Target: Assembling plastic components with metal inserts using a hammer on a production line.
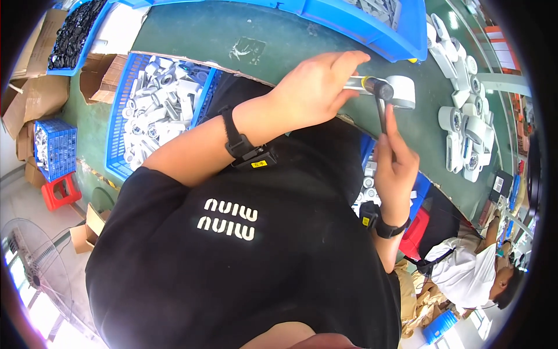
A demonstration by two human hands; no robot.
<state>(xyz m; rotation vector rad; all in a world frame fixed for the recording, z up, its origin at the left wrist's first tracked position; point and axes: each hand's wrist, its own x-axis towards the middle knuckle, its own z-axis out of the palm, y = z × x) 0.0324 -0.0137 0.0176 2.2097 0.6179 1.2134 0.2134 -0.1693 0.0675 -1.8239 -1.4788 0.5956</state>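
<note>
My left hand (317,87) is at the upper middle, its fingers closed round the narrow end of a white plastic part (403,92) with a round, drum-shaped head. My right hand (395,166) grips the thin handle of a small hammer (382,110), forefinger stretched along it. The hammer's dark head overlaps the white part between my hands; whether they touch, I cannot tell. A yellow ring shows beside the dark head. My left fingers hide the rest of the part's narrow end.
A green worktable (192,32) bears several similar white parts (465,116) at the right. Blue bins (401,49) stand at its far side. A blue crate (119,125) of white parts is at the left. Another person (465,267) sits at the lower right.
</note>
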